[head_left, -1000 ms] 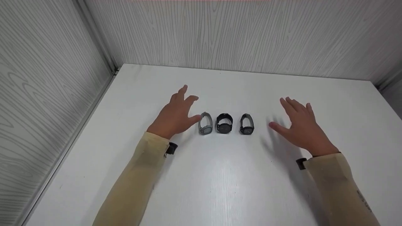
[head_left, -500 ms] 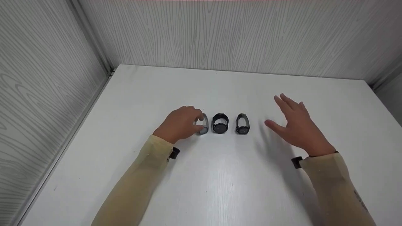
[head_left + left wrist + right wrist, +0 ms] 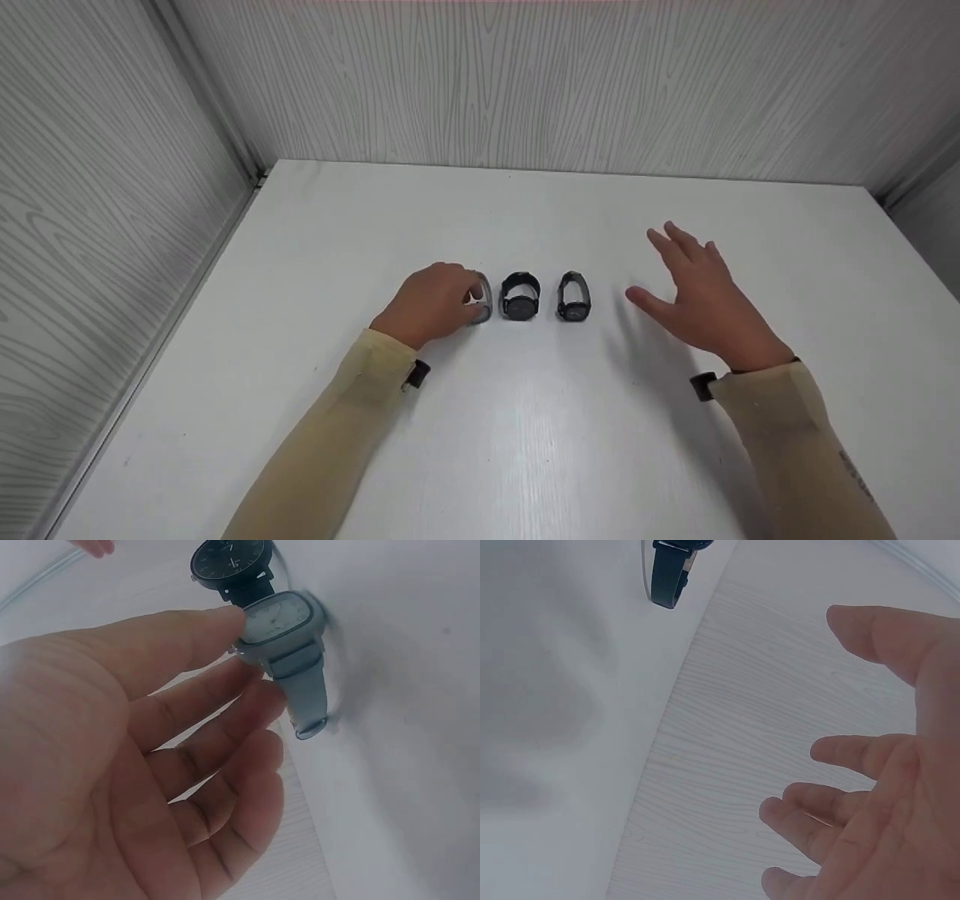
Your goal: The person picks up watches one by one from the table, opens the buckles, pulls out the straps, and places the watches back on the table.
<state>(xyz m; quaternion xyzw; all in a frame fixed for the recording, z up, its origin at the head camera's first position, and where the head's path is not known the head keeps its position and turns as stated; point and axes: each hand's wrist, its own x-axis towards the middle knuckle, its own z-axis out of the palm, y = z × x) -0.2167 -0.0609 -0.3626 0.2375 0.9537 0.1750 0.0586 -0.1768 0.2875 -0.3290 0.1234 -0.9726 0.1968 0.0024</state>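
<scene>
My left hand [image 3: 429, 304] pinches a grey wristwatch [image 3: 300, 690] with a squarish case. In the left wrist view the thumb lies at the case edge and the other fingers bend in behind the band. Just right of it on the table stands a black round-faced wristwatch [image 3: 520, 307]. Further right is a third wristwatch [image 3: 574, 310], dark-cased with a greyish strap. Each band forms a closed loop. Over the table's right side hovers my right hand [image 3: 701, 311], fingers spread and thumb out, touching nothing. The left fingers partly hide the grey watch in the head view.
The white table [image 3: 525, 420] ends at a grey wood-grain back panel [image 3: 525, 82]. A similar panel [image 3: 90, 225] stands along the left side. Small black devices sit at both sleeve cuffs.
The left hand has lowered and curled from spread fingers into a pinch on the grey wristwatch. The right hand stays spread in about the same place. The head view has shifted slightly.
</scene>
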